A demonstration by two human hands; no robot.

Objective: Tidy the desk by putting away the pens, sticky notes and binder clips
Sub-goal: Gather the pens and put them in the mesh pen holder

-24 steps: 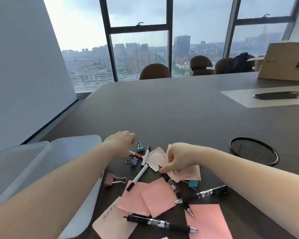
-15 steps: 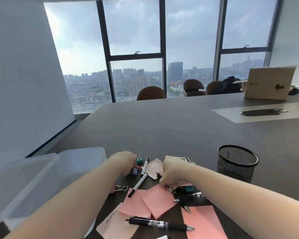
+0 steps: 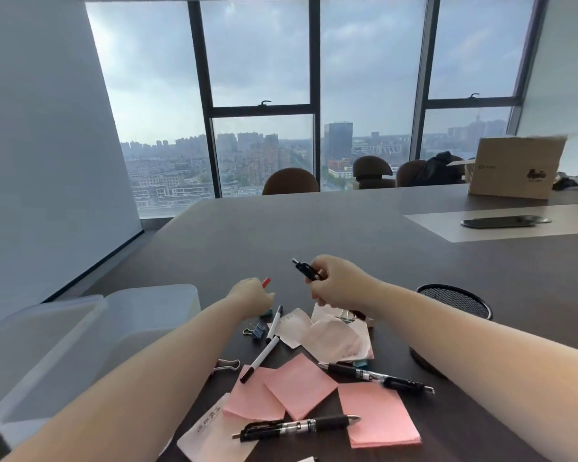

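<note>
My right hand [image 3: 337, 281] is raised above the desk, shut on a black pen [image 3: 306, 270] whose end points up and left. My left hand [image 3: 251, 295] is shut on a red-capped pen [image 3: 266, 282]; only the red tip shows. Below them lie a white marker [image 3: 264, 353], two black pens [image 3: 374, 375] [image 3: 297, 426], pink sticky notes [image 3: 301, 385] [image 3: 379, 415], crumpled white notes [image 3: 331, 335], a blue binder clip [image 3: 256, 330] and a silver-handled clip [image 3: 229, 364]. A black mesh pen cup [image 3: 454, 300] stands to the right, partly behind my right forearm.
A clear plastic bin [image 3: 147, 315] with its lid [image 3: 30, 355] sits at the left desk edge. A cardboard box [image 3: 514, 168] and a dark tray [image 3: 504, 222] are far right. Chairs [image 3: 289, 181] line the far side by the windows.
My right hand has lifted a black pen off the pile and my left hand has picked up the red-capped pen. The camera has tilted up, showing more window.
</note>
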